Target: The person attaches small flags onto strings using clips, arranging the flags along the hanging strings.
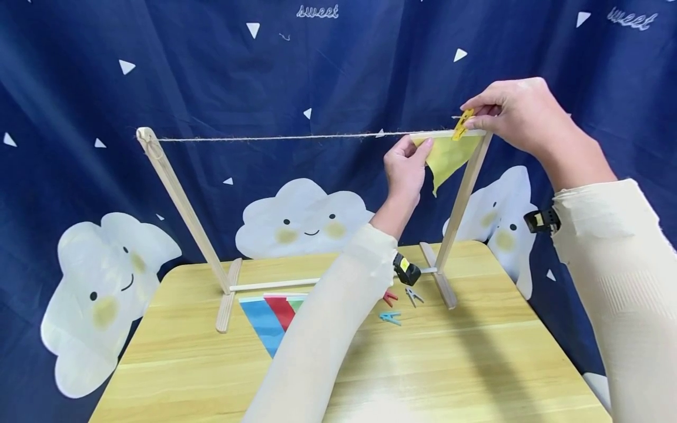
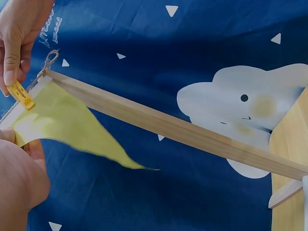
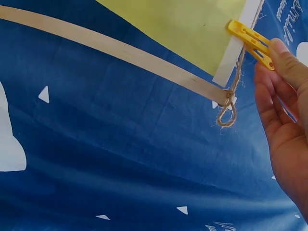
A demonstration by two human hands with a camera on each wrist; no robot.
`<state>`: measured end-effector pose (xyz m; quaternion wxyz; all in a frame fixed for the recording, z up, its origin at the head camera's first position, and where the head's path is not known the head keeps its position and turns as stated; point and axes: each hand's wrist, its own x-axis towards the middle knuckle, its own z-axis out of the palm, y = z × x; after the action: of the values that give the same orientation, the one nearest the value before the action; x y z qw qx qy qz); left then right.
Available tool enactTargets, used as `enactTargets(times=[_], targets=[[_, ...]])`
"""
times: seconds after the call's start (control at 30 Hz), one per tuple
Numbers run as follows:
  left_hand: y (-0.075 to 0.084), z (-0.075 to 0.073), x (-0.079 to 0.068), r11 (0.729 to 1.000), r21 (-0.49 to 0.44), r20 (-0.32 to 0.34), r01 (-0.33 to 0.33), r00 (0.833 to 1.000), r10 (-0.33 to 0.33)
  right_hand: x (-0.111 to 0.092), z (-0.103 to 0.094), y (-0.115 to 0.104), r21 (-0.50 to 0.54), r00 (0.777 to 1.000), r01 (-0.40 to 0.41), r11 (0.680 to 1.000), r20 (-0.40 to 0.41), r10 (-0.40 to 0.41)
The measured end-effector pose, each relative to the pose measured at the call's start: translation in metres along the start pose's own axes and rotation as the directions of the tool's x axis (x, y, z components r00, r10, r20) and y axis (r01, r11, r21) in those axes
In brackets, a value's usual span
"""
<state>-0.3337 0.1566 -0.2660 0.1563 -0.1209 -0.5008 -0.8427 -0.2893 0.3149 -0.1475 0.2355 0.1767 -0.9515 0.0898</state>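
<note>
A yellow triangular pennant (image 1: 449,157) with a white top band hangs against the twine (image 1: 275,137), close to the right wooden post (image 1: 461,205). My left hand (image 1: 406,170) pinches the pennant's left top corner between thumb and fingers. Above the band, my right hand (image 1: 520,111) pinches the handles of a yellow clothespin (image 1: 463,124). In the right wrist view the clothespin (image 3: 250,42) lies over the white band and the twine. The left wrist view shows the pennant's tip (image 2: 139,166) dangling free. Whether the clothespin grips the band firmly, I cannot tell.
Blue, red and green pennants (image 1: 264,326) lie on the wooden table (image 1: 423,376), partly behind my left sleeve. Red (image 1: 389,298), grey (image 1: 414,296) and light blue (image 1: 390,318) clothespins lie near the stand's right foot (image 1: 444,288). The left post (image 1: 182,205) holds the twine's other end.
</note>
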Motion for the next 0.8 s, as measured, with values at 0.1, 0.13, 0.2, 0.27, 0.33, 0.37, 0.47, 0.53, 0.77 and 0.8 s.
enactTargets(times=[0.1, 0.13, 0.2, 0.27, 0.33, 0.37, 0.47, 0.53, 0.77, 0.8], targets=[[-0.0007, 0.0012, 0.0002, 1.0, 0.009, -0.001, -0.005, 1.0, 0.005, 0.0008, -0.0008, 0.0002, -0.005, 1.0, 0.001, 1.0, 0.016, -0.001], [-0.0008, 0.0013, 0.0003, 1.0, 0.018, -0.002, -0.006, 1.0, 0.006, 0.0012, -0.0007, 0.0002, -0.006, 1.0, 0.004, 1.0, 0.019, -0.004], [-0.0005, 0.0012, 0.0, 0.999, 0.039, -0.003, -0.007, 1.0, 0.007, 0.0017, -0.0005, -0.0001, -0.009, 1.0, 0.007, 1.0, 0.027, -0.007], [-0.0004, 0.0012, -0.0003, 0.999, 0.052, -0.006, -0.003, 1.0, 0.003, 0.0019, -0.0004, -0.0007, -0.013, 0.999, 0.004, 1.0, 0.04, -0.003], [0.0002, 0.0012, -0.0007, 0.999, 0.045, -0.008, -0.002, 1.0, 0.002, 0.0022, -0.0003, -0.0015, -0.021, 0.998, -0.001, 1.0, 0.055, 0.002], [0.0002, 0.0013, -0.0008, 0.999, 0.038, -0.007, 0.0, 1.0, 0.001, 0.0024, -0.0004, -0.0021, -0.024, 0.998, -0.005, 1.0, 0.065, 0.006], [0.0005, 0.0013, -0.0006, 1.0, 0.013, -0.006, -0.008, 1.0, 0.008, 0.0035, -0.0003, -0.0038, -0.018, 0.996, -0.008, 1.0, 0.088, 0.009], [0.0003, 0.0007, -0.0007, 1.0, 0.009, -0.001, -0.011, 1.0, 0.011, 0.004, -0.0002, -0.005, -0.003, 0.995, -0.022, 1.0, 0.101, 0.022], [-0.0001, -0.0025, -0.0018, 0.999, 0.032, 0.012, 0.012, 1.0, -0.013, 0.0046, 0.0017, -0.0046, 0.022, 0.988, -0.08, 0.997, 0.134, 0.077], [0.0001, -0.0031, -0.0019, 0.999, 0.04, 0.013, 0.015, 1.0, -0.016, 0.0045, 0.0021, -0.0044, 0.022, 0.987, -0.082, 0.996, 0.138, 0.078]])
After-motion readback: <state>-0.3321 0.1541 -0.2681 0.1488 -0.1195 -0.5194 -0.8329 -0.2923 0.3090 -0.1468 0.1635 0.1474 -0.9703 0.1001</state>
